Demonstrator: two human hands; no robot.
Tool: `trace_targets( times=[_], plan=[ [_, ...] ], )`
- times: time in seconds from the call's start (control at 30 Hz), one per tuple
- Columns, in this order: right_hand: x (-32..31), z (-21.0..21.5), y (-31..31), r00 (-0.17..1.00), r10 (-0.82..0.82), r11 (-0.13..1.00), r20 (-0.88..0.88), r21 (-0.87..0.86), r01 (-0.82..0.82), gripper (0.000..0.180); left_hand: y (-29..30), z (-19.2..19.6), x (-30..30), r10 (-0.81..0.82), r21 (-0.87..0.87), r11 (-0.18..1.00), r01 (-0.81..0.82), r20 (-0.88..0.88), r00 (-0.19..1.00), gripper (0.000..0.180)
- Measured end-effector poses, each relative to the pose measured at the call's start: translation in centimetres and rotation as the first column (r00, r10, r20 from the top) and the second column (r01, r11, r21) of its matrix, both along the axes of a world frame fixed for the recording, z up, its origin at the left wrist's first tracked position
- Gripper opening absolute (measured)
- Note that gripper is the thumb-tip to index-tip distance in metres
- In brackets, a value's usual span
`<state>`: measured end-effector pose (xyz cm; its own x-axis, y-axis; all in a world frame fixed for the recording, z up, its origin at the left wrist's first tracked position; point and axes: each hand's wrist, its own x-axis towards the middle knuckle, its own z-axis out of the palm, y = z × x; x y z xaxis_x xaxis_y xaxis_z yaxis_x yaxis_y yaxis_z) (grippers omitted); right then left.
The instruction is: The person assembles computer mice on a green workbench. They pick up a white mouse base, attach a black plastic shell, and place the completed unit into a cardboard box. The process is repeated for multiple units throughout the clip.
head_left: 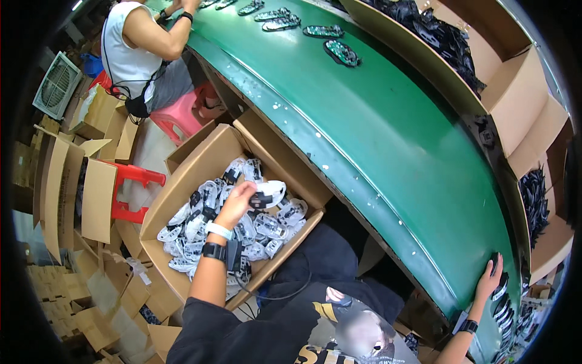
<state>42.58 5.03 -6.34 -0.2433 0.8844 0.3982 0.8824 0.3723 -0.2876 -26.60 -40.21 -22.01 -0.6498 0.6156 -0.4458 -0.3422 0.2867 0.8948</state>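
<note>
My left hand (238, 205) is closed on an oval white plastic part with a black block at one end (273, 195), over an open cardboard box (159, 213). Below it lie many similar white-and-black plastic parts (270, 227), heaped in the box. Far off to the right, my right hand (488, 280) rests at the near right of the green work surface (388, 164). Its fingers are round a small black part (495, 263); the exact kind cannot be made out. Beside that hand stands a row of black parts (503, 312).
Black oval shells with green insides (342, 53) lie along the far side of the green surface. Open boxes of black parts (436, 37) stand beyond its right edge. A person (140, 48) works at the far left by a pink stool (182, 115). A red stool (130, 191) stands among cartons at left.
</note>
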Motion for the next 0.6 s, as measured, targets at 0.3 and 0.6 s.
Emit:
trace_targets(
  times=[0.3,0.6],
  plan=[
    [1.7,-0.5,-1.2,0.989,-0.104,0.992,-0.102,-0.077,0.096,0.053,0.8,15.1,2.0,0.078,0.472,0.827,-0.305,0.441,0.894,0.040],
    [-16.9,15.2,-1.3,0.930,0.168,0.910,-0.327,0.414,-0.019,0.025,21.7,27.8,4.2,-0.320,0.797,0.568,0.204,-0.014,0.947,0.059]
  ],
)
